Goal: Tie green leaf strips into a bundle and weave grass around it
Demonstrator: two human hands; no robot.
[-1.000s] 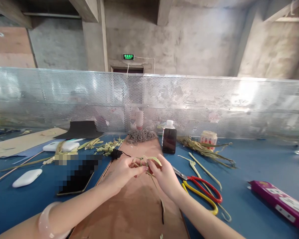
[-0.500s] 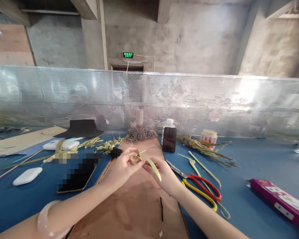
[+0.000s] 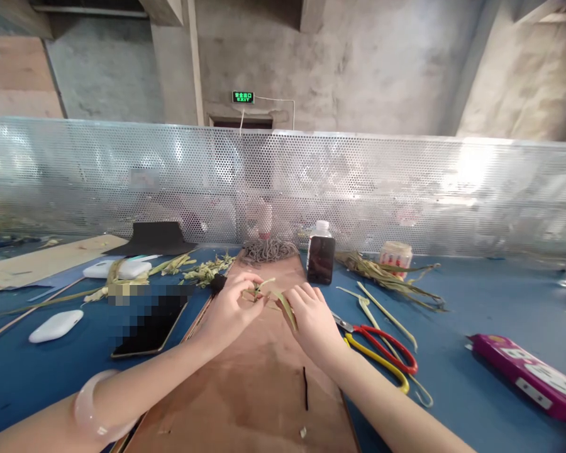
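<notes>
My left hand [image 3: 236, 308] is closed, fingertips pinching a small green piece of plant strip above the brown board [image 3: 245, 384]. Beside it, my right hand [image 3: 311, 321] is closed on a pale green leaf strip [image 3: 287, 309], which hangs down between thumb and fingers. The fingertips of both hands nearly meet, and the strips pass between them. Right of my right hand, scissors [image 3: 382, 346] with red and yellow handles lie on the blue table, their blade tips hidden behind that hand. A black object [image 3: 218, 282] sits just behind my left hand.
Grey cord [image 3: 270, 250] is heaped at the board's far end. A phone [image 3: 321, 260] leans on a bottle [image 3: 322, 228]. Dried leaves [image 3: 387, 277] and a jar [image 3: 396, 257] stand right; a purple packet [image 3: 528, 374] lies far right. Left are another phone [image 3: 155, 324] and a white case [image 3: 56, 326].
My right hand has turned more palm-down, its fingers now curled over the leaf strip, which shows less of its length. Both hands remain close together. The whole view has shifted slightly.
</notes>
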